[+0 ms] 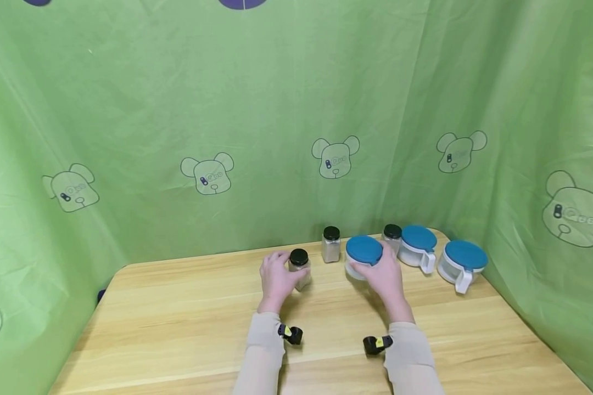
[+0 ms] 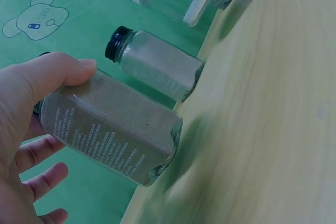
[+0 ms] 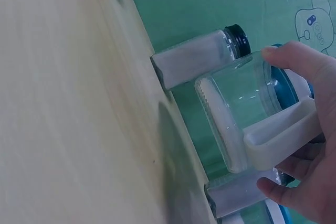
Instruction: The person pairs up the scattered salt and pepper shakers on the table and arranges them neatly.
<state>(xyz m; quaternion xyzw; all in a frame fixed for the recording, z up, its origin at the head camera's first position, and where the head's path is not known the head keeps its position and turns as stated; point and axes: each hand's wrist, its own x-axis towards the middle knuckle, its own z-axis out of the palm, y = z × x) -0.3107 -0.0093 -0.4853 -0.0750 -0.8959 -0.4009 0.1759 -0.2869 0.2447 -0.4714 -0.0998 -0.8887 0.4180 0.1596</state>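
My left hand (image 1: 277, 278) holds a square glass jar with a black lid (image 2: 113, 124), filled with greyish powder, between thumb and fingers. In the left wrist view it tilts, its base close over the table and a shadow beside it. With my right hand (image 1: 388, 280) I grip a round clear canister (image 3: 231, 103) that has a blue lid and a white handle; its base shows apart from the tabletop in the right wrist view. Between the two hands, farther back, stands another black-lidded jar (image 1: 331, 248).
Behind my right hand stands a third black-lidded jar (image 1: 392, 232). Two more blue-lidded canisters (image 1: 418, 239) with white handles are at the back right of the wooden table (image 1: 188, 329). A green curtain (image 1: 277, 109) with bear-head drawings hangs along the back and sides.
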